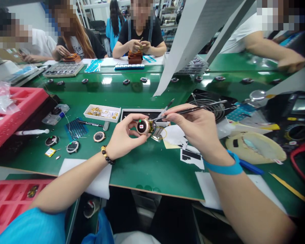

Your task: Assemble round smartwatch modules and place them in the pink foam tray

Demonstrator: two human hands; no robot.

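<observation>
My left hand (125, 137) grips a round gold watch case (143, 127) between thumb and fingers above the green bench; a green dot and a small white label with a red mark show on its dark face. Beside the case, at its right, are exposed inner parts (151, 126). Dark tweezers (190, 110) are pinched in my right hand (193, 125), their tips at those parts. A yellow ring (163, 132) shows just below right of the case. Behind the hands lies a black tray with a white rim (132, 110).
At the left are a white box of small parts (114, 118), a pen (90, 124), watch units (73, 146) and red trays (20, 101). Paper scraps (191, 157), a fan guard (205, 108) and a tape roll (255, 147) lie right. People sit across the bench.
</observation>
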